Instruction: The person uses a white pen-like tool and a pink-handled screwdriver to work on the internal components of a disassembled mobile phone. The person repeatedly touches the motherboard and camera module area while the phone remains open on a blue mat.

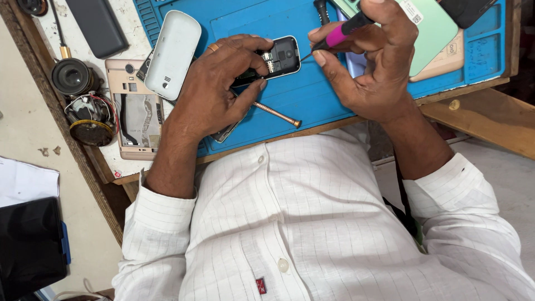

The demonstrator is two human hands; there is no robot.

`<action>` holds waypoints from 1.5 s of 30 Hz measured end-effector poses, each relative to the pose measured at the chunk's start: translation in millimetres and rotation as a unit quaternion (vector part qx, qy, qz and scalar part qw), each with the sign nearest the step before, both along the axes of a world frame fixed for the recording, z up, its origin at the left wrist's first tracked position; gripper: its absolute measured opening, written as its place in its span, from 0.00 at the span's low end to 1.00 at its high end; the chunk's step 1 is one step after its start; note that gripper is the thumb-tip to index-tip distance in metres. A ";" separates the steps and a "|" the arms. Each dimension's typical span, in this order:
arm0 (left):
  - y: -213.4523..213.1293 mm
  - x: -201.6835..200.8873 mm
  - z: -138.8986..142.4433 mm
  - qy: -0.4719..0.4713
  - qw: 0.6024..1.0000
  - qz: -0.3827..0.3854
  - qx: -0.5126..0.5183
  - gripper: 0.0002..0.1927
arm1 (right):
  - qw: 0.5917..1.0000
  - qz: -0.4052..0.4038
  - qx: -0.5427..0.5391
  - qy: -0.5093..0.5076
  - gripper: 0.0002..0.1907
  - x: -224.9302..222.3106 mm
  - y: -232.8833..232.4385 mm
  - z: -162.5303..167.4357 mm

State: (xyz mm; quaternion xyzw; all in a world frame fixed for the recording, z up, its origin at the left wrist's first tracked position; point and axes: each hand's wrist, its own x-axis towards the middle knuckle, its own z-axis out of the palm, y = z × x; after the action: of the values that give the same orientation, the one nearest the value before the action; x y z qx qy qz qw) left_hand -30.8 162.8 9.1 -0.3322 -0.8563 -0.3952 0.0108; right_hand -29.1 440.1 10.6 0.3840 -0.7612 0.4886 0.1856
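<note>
A: Holding the opened black phone (276, 58) over the blue repair mat (312, 95), left hand (214, 92) fingers clamp its lower body.

B: Right hand (368, 61) fingers pinch the pink-handled screwdriver (340, 34); keep the tip seated squarely. The phone's long axis runs left-right, its top pointing right.

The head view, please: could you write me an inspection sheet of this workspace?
Surface: blue mat on a wooden bench.
Job's things: small black phone, back open; pink-handled screwdriver, tip at the phone.
Clutter: white back cover, opened gold phone, loose screwdriver, green phone, speaker parts.
Hands: left hand holds the phone; right hand holds the screwdriver.
Cables: thin wires on the speaker parts.
Surroundings: pale floor, black bag.
</note>
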 end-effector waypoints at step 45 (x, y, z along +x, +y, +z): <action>3.6 3.9 7.5 -0.005 1.000 -0.007 -0.005 0.07 | 0.996 0.059 0.052 0.042 0.37 -14.5 5.4 -0.2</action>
State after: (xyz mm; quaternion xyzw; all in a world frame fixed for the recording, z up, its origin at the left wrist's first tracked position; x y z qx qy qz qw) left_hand -26.8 166.5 16.7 -0.3362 -0.8558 -0.3931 0.0019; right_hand -43.6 445.5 10.4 0.4573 -0.7534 0.4416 0.1681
